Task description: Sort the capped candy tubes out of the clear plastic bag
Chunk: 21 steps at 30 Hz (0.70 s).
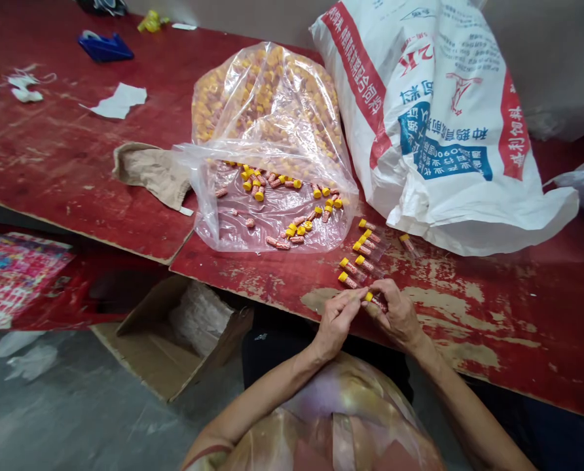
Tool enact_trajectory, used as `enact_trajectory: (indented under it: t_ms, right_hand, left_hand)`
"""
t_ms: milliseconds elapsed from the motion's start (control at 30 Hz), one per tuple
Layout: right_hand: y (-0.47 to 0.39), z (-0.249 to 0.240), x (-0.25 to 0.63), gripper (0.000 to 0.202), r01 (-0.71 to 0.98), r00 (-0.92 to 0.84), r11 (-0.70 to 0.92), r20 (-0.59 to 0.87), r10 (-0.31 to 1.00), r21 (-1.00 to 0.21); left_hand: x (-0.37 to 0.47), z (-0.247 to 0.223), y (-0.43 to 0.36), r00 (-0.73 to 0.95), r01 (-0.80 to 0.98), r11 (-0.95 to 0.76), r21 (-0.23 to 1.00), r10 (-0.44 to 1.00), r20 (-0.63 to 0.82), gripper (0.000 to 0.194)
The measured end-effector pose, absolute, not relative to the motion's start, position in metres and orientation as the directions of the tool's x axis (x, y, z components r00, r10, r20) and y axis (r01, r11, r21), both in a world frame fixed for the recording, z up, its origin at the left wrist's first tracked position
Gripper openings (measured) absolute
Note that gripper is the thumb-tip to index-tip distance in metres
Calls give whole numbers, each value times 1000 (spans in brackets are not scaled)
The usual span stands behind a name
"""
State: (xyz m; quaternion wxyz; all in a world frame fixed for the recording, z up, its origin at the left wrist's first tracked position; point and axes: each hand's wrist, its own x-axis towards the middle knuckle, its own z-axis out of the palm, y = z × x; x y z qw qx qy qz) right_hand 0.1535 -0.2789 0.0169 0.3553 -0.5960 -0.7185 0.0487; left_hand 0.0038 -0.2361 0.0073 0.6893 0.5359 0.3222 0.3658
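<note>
My right hand is closed around a small clear vial with a yellow cap and pink-and-white contents, held at the table's front edge. My left hand is pinched, its fingertips touching or nearly touching the capped end; what they grip, if anything, is hidden. Just beyond the hands lies a loose group of similar yellow-capped vials, several with clear plastic about them. One more capped vial lies apart to the right. Behind them, an open clear plastic bag holds many more capped vials.
A large white printed sack stands at the back right. Leftward on the red table are a beige cloth piece, a white paper scrap and a blue tape dispenser. An open cardboard box sits below the front edge.
</note>
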Motion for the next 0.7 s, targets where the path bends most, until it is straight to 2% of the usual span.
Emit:
enact_trajectory:
  t_ms: [167,300,367,400,467,533,600,700]
  right_hand:
    - [-279,8,138,15,853,73,212,511,856,-476]
    - [-277,3,148,18,863,99,205,553,828,-461]
    - [-274,0,168,22,906,113,144,556,824,-398]
    - [-272,-2,181,25,932,133,85,552,823,-352]
    - [-266,-11,206,32,964,172,-31,530,830,-264]
    - [-259,-22,224,36,975,161,-57,510,845,-213]
    - [-257,-32,230,36,983,124,-32,514,849,-183]
    - [-260,-40,231,31,993,75,-17,538,840,-113]
  left_hand:
    - [0,11,-232,548,-153,89,984,837,10,48]
    - [0,27,-211,653,-96,-29,995,753,86,42]
    - [0,30,-185,563,-31,-155,987,814,145,32]
    - [-2,29,-165,455,48,-233,971,870,187,27]
    - [-12,24,-117,191,300,-336,893,938,289,21]
    - [-29,16,-63,12,561,-307,769,932,363,17]
    - [-49,11,-15,-29,751,-229,619,926,378,17]
    - [-65,7,34,44,930,-153,335,950,310,22]
